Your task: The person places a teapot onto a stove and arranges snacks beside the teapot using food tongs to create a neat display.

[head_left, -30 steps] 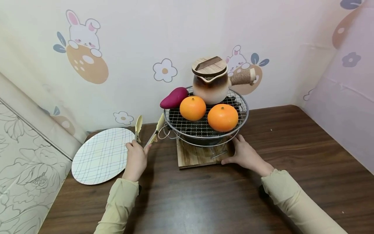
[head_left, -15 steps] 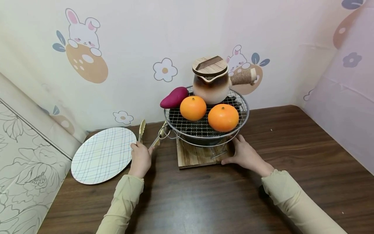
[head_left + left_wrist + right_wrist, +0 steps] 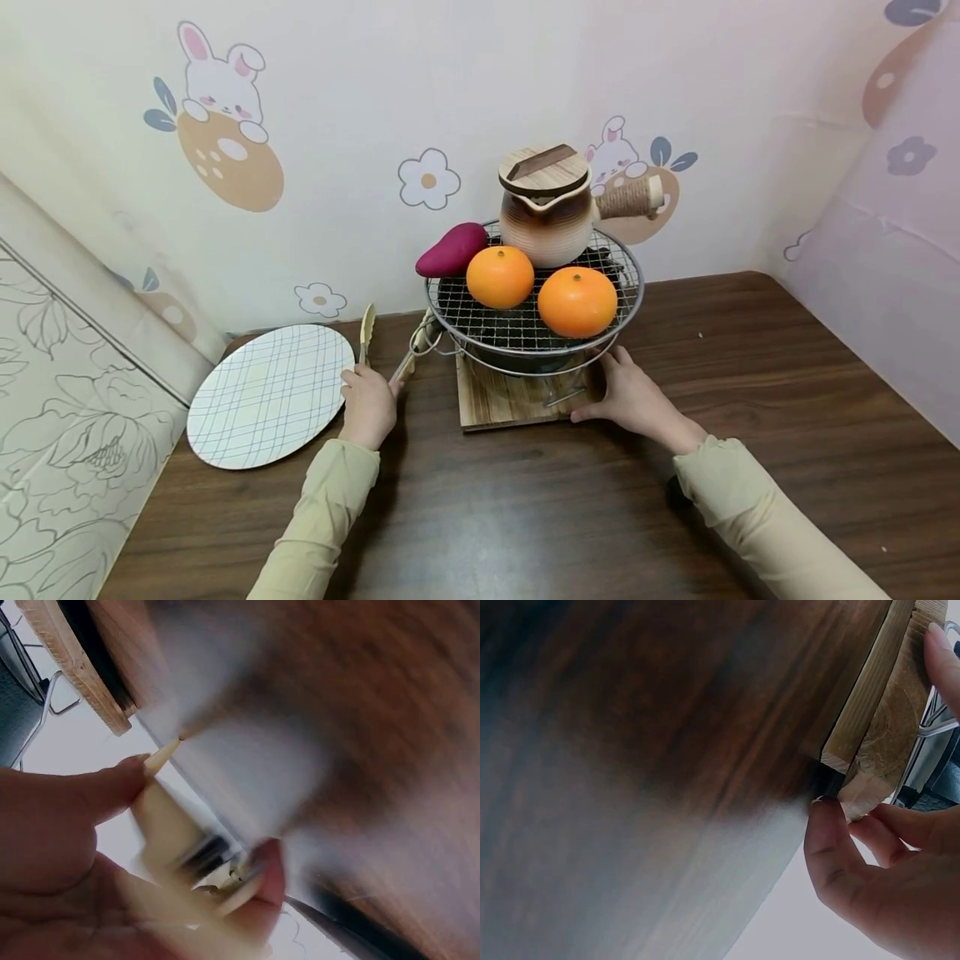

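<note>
My left hand (image 3: 371, 408) holds a pair of tongs (image 3: 365, 333) with cream tips, spread apart. One arm points up beside the plate; the other reaches behind the wire ring on the grill's left. In the left wrist view, thumb and fingers pinch the tongs (image 3: 165, 825), which are blurred. My right hand (image 3: 633, 396) grips the right edge of a wooden board (image 3: 495, 406), thumb near its front corner. On that board stands a round tabletop grill (image 3: 517, 333) with a wire mesh. In the right wrist view, fingers bend around the board's edge (image 3: 885, 742).
The mesh bears a clay pot (image 3: 546, 229) with a wooden lid and rope-wrapped handle, two mandarins (image 3: 500, 277), and a purple sweet potato (image 3: 452, 250). A white checked oval plate (image 3: 262, 400) lies left on the dark wooden table (image 3: 480, 517). A patterned wall rises behind.
My left hand has moved right and slightly down with the tongs, away from the plate and towards the grill. My right hand has stayed at the board.
</note>
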A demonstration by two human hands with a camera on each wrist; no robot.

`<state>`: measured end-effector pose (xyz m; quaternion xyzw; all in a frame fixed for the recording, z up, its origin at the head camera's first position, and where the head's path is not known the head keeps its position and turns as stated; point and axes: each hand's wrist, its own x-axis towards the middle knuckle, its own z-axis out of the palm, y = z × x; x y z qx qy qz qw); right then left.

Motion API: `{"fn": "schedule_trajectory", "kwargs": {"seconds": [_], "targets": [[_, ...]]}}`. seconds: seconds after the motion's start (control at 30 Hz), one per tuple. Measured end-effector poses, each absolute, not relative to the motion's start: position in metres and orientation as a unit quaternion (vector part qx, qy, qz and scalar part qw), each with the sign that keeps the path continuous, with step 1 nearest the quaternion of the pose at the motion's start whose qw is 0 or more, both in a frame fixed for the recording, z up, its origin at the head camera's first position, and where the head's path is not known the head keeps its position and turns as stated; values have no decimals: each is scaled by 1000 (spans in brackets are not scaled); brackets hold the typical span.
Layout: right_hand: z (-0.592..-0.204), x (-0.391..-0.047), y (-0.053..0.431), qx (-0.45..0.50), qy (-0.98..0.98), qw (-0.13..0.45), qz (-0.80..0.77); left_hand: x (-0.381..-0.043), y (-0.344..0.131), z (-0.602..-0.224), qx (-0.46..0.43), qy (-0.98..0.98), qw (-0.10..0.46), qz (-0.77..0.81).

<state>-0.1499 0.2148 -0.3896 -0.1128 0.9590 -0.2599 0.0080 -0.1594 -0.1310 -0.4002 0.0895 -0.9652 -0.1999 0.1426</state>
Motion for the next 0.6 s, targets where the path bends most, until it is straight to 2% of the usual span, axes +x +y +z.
{"fn": "schedule_trajectory", "kwargs": {"seconds": [0.17, 0.37, 0.6], "targets": [[-391, -152, 215, -112, 959, 12, -260, -161, -130, -403, 105, -976, 147, -118], [-392, -155, 215, -108, 960, 22, -259, -170, -132, -401, 135, -981, 111, -79], [-393, -156, 215, -116, 962, 39, -245, -179, -133, -403, 140, -983, 95, -70]]}}
